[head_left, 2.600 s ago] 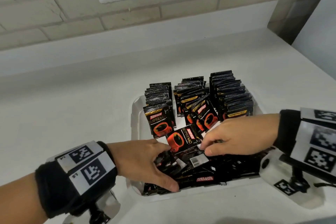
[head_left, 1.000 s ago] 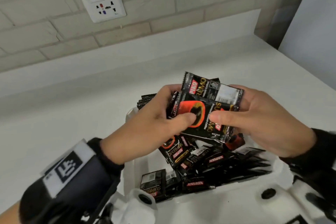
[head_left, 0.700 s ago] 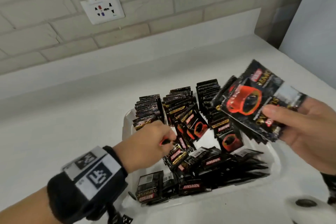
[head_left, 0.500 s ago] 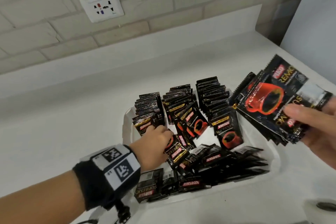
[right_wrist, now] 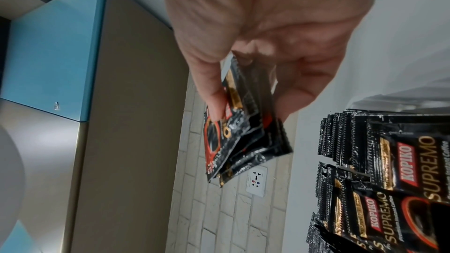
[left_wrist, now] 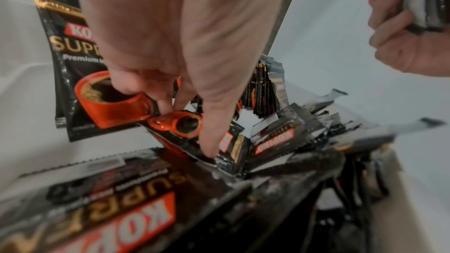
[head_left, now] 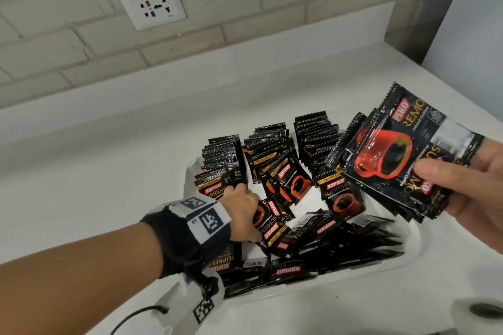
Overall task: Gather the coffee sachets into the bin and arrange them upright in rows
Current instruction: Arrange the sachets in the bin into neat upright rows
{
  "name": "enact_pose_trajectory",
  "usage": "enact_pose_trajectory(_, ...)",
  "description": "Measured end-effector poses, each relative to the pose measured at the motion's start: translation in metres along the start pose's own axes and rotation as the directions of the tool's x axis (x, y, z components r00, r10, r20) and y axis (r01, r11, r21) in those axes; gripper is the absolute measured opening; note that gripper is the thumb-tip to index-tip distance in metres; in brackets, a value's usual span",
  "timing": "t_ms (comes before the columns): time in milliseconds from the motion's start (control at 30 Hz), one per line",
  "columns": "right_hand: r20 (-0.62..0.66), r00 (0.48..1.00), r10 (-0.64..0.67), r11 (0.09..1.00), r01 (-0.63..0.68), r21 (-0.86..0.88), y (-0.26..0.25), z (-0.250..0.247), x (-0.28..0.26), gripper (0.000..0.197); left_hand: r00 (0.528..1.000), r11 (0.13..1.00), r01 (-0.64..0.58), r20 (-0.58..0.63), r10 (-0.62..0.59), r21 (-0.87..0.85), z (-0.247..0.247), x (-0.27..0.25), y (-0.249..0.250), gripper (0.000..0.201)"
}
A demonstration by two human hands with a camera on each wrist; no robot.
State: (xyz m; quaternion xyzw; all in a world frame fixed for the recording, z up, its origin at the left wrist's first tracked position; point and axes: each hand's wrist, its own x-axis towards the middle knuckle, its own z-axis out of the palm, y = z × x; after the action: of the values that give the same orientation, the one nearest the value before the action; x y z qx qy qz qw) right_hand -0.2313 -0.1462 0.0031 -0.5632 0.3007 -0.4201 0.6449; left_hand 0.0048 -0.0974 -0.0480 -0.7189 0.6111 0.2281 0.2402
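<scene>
Sachets, black with a red cup: three upright rows (head_left: 272, 155) at the far end of the white bin (head_left: 408, 255); a loose heap (head_left: 334, 239) lying flat at the near end, where half a second ago it lay the same. One sachet (head_left: 268, 221) at the near foot of the left and middle rows, leaning between rows and heap; left hand (head_left: 241, 213) on it, thumb and curled fingers (left_wrist: 136, 84) closed around its upper edge in the left wrist view, index finger pressed down onto its face. That hand was at the same spot half a second ago and has sunk slightly toward the heap. Held stack (head_left: 402, 160): fanned sachets raised above the bin's right side, well apart from the rows, pinched between the thumb and the fingers of the right hand (head_left: 468, 193); since the frame a second ago, when both hands gripped it over the bin, only the right keeps it. Bin on a white counter (head_left: 109, 171); socket (head_left: 152, 5) in the brick wall behind.
</scene>
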Motion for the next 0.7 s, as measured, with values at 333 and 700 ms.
enact_pose_trajectory(333, 0.069, 0.997, 0.044, 0.999, -0.043, -0.005, -0.0018, 0.0022, -0.0014, 0.043, 0.999, 0.995, 0.035, -0.035, -0.039, -0.092, 0.0003, 0.0010, 0.0047, 0.071)
enact_pose_trajectory(700, 0.076, 0.996, 0.056, 0.998, -0.056, -0.008, 0.0030, -0.0012, 0.0006, 0.041, 1.000, 0.982, 0.012, -0.024, -0.017, -0.190, -0.0018, -0.0007, 0.0039, 0.062)
